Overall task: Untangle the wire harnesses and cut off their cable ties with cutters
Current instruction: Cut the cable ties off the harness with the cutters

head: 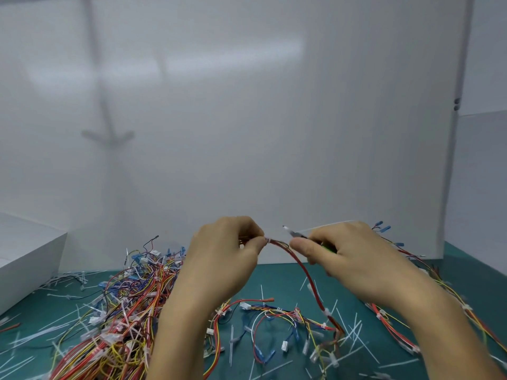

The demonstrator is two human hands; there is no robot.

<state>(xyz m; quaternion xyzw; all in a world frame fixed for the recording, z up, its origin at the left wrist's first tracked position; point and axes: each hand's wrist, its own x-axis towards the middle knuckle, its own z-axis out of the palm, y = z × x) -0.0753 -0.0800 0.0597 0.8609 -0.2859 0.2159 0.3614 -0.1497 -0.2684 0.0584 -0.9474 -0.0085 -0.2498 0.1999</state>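
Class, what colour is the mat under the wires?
Teal mat, clearest in the head view.

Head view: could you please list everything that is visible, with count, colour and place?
held harness: one, mainly red, between both hands
cable tie: one, white, on it at the left fingertips
cutters: one, metal tips, green handle, in right hand
harness pile: one, multicoloured, left on mat
cut tie pieces: many, white, scattered over mat
mat: one, teal, underneath
back panel: one, white, behind
left hand: pinches held harness
right hand: grips cutters
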